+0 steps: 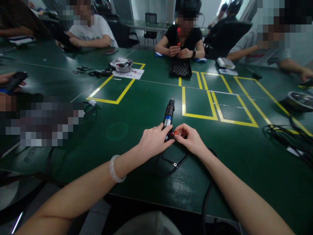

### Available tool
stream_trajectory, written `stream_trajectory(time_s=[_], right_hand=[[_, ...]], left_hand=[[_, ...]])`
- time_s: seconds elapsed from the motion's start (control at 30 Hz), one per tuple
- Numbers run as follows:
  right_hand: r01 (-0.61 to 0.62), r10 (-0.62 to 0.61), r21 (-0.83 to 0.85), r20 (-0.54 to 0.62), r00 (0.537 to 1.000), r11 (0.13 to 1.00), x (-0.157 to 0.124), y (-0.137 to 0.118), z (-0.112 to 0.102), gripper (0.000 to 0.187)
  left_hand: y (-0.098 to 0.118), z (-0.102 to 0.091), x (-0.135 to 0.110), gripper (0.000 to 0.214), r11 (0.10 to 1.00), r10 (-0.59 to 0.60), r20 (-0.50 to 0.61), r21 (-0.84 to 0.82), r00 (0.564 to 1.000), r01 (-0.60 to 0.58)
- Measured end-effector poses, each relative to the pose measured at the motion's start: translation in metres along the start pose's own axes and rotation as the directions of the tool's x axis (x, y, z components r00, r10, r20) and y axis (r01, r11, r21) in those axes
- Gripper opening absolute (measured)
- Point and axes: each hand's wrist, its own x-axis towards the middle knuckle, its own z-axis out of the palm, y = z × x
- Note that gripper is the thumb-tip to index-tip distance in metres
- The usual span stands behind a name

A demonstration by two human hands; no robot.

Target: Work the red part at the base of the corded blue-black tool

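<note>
A slim cylindrical tool (168,116) with a black nose, a thin reddish tip, a silver section and a blue band lies on the green table, pointing away from me. My left hand (154,138) grips its near end, fingers over the top and thumb alongside. Close by on the right, my right hand (189,138) pinches a small orange-red piece (175,133) against the side of that near end. Whether this piece is fixed to the tool is hidden by my fingers. A black cable (161,171) loops below my hands, with a metal ring terminal (174,164) on a thin lead.
Yellow tape (200,115) marks rectangles on the green table (137,111). Across it, a person handles a red item above a black tray (181,69). A clear bowl (123,65) stands far left; coiled cables (281,138) lie right. Other people sit around.
</note>
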Motion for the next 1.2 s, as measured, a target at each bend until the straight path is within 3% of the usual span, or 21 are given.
stream_trajectory(time_s=[0.73, 0.93, 1.2], right_hand=[[0.108, -0.105, -0.149, 0.029, 0.994, 0.983, -0.0004, -0.0011, -0.0018, 0.011], [0.025, -0.022, -0.037, 0.076, 0.997, 0.999, -0.0004, 0.0009, -0.0012, 0.016], [0.019, -0.019, 0.006, 0.038, 0.999, 1.000, 0.0006, 0.0034, 0.0012, 0.009]], left_hand=[[0.0036, -0.0039, -0.0019, 0.051, 1.000, 0.009, -0.018, 0.021, 1.000, -0.008], [0.0036, -0.0043, -0.0019, 0.052, 1.000, 0.000, 0.003, 0.023, 1.000, 0.000], [0.0038, -0.0022, -0.0012, 0.053, 0.999, -0.003, -0.003, 0.036, 1.000, 0.003]])
